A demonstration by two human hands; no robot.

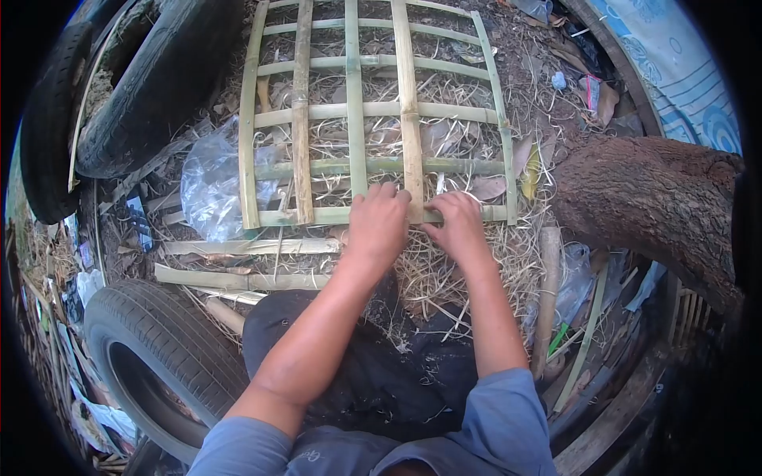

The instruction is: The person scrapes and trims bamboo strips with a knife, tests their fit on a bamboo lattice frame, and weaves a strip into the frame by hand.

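A lattice of split bamboo strips (355, 119) lies on the ground in front of me, its near edge under my hands. My left hand (379, 222) is closed on the near cross strip, around the foot of the greenish middle upright. Just right of it, my right hand (455, 226) pinches the same cross strip beside a pale brown upright (409, 119). The fingertips of both hands are close to that upright's lower end, on either side of it. The undersides of the fingers are hidden.
Old tyres stand at the upper left (151, 87) and lower left (163, 357). A thick tree trunk (647, 206) is on the right. Loose bamboo strips (246, 280), a clear plastic bag (214, 190) and curly shavings (444, 278) lie around the lattice.
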